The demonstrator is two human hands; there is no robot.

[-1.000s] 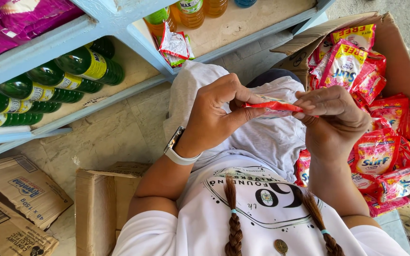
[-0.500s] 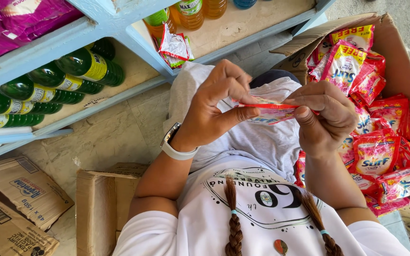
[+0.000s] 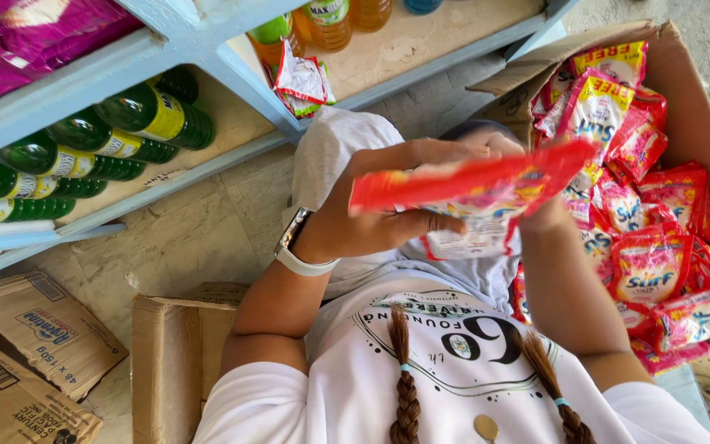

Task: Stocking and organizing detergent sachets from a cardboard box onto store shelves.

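Sitting low on a pale stone floor, the person faces a light blue shelf that has wooden boards inside. Green bottles lie on their sides on the lower board, and orange bottles stand on the next board, with a small torn packet by the blue post. Purple bags fill the top corner. Flat brown cardboard lies on the floor, and a small cardboard box sits close to the person's knee. On the other side, a big open cardboard box is full of shiny red packets. In front of the chest, both hands hold up a strip of red packets. It is long, thin and shiny, with some white and pink on it, and it looks a bit blurry. The left hand, with a white watch on its wrist, is closed around one end. The right hand is mostly hidden behind the strip and grips the other end.
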